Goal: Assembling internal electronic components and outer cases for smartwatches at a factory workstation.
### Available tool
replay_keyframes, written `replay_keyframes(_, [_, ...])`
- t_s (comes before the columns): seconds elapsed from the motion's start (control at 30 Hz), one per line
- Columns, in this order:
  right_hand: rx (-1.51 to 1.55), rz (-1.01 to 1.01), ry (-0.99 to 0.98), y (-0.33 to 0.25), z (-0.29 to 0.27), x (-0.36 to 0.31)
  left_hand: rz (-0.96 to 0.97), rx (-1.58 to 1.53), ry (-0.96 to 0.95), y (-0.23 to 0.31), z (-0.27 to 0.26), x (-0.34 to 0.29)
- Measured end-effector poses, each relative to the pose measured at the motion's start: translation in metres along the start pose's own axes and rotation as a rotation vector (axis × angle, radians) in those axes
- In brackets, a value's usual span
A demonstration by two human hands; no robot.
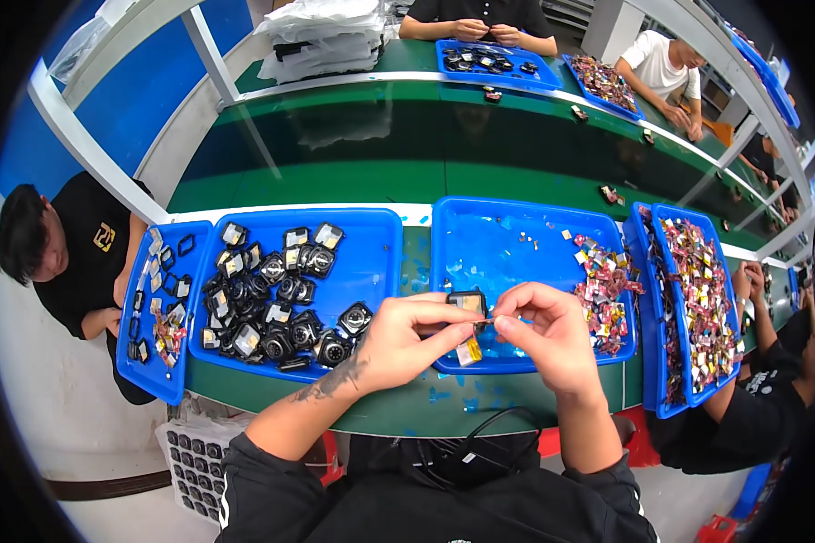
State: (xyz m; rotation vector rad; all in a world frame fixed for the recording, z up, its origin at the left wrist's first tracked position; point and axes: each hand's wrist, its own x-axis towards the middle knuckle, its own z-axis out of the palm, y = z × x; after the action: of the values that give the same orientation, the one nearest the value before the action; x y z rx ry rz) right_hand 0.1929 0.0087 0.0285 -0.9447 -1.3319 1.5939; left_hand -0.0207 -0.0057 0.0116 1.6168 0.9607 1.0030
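Note:
My left hand pinches a small black square watch case between thumb and fingers, over the front edge of a blue tray. Below the fingertips hangs a small part with yellow and white faces. Opposite it, my right hand has thumb and index finger pressed together on a thin piece beside the case, too small to name. In the left blue tray lies a heap of black watch cases. The right side of the tray under my hands holds many small pink, yellow and silver parts.
Stacked trays of similar parts stand at the right, and a narrow tray at the left. A green conveyor belt runs beyond, with co-workers on its far side and to both sides. Blue film scraps litter the table edge.

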Motion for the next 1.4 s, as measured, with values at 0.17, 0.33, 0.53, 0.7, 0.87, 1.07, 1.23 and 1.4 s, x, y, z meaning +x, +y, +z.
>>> replay_keyframes(0.17, [-0.2,-0.114,0.114,0.0,0.019,-0.006,-0.335,-0.476,-0.008,-0.013,0.005,0.002])
replay_keyframes(0.33, [-0.218,-0.243,0.257,0.016,0.025,0.001,-0.116,-0.563,0.151,-0.009,0.019,-0.001])
replay_keyframes(0.53, [-0.354,-0.397,0.337,0.03,0.03,0.004,-0.084,-0.354,0.199,-0.014,0.016,-0.004])
replay_keyframes(0.7, [-0.433,-0.434,0.362,0.03,0.029,0.003,-0.089,-0.322,0.188,-0.011,0.017,-0.003])
replay_keyframes(0.87, [-0.509,-0.46,0.35,0.032,0.029,0.002,-0.082,-0.307,0.159,-0.008,0.017,-0.001])
replay_keyframes(1.07, [-0.389,-0.46,0.397,0.037,0.033,0.004,-0.139,-0.486,0.105,-0.009,0.015,0.0])
replay_keyframes(1.23, [-0.437,-0.505,0.427,0.04,0.033,0.005,-0.093,-0.535,0.094,-0.01,0.016,0.0])
replay_keyframes(1.4, [-0.551,-0.486,0.389,0.033,0.035,0.007,-0.083,-0.552,0.122,-0.006,0.018,0.0])
